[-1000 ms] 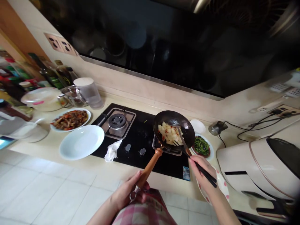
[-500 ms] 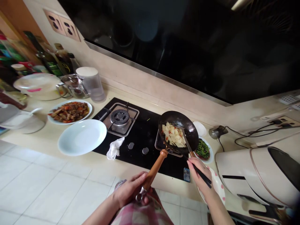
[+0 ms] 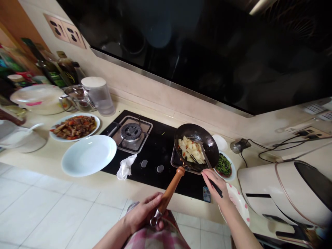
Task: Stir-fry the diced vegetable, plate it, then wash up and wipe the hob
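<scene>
A dark wok [image 3: 211, 147] sits tilted over the right burner, with pale sliced vegetables and red bits [image 3: 190, 149] gathered at its left side. My left hand [image 3: 145, 211] is closed round the lower end of the wok's wooden handle [image 3: 171, 190], which has a metal ring at its tip. Close to the wok's near rim, my right hand [image 3: 215, 186] grips a metal spatula [image 3: 206, 157] together with black chopsticks [image 3: 218, 190]. The spatula's blade and the chopstick tips are among the vegetables, partly hidden by them.
Left of the hob [image 3: 147, 176] stand a bare white plate [image 3: 88, 155], a plate of cooked meat [image 3: 75, 127] and a lidded jug [image 3: 100, 97]. A crumpled tissue [image 3: 126, 167] lies near the knobs. Greens on a plate [image 3: 223, 165] and a white appliance [image 3: 267, 190] are rightward. A dark hood [image 3: 181, 45] overhangs.
My right hand has moved slightly left and up toward the wok, and the chopsticks' back ends shifted with it. The vegetables have moved a little. My left hand keeps its hold.
</scene>
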{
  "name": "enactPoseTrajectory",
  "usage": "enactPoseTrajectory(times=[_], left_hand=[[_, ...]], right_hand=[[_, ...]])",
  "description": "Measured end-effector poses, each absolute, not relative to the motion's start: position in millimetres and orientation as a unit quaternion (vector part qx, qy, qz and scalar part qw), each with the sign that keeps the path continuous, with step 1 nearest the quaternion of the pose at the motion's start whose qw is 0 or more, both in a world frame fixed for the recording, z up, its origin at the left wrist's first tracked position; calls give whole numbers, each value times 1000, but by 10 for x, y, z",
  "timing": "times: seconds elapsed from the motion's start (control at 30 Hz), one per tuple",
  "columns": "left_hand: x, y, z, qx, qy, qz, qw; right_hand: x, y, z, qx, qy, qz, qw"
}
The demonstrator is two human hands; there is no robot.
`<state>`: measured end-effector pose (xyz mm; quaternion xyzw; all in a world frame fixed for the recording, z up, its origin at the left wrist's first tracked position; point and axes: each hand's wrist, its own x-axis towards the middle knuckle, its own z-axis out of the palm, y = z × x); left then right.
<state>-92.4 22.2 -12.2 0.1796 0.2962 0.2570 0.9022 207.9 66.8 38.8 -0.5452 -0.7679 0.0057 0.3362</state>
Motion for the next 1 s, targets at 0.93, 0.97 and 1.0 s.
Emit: enactPoseTrajectory(times=[0.93, 0.97, 1.0], left_hand=[[-890, 118, -132, 159, 333, 263, 891], [-887, 117, -134, 162, 335, 265, 890], [-884, 116, -138, 166, 337, 265, 888]], right_hand=[[2278, 541, 235, -601, -682, -49, 414], [2251, 558, 229, -597, -684, -51, 416], [2223, 578, 226, -593, -688, -52, 416]])
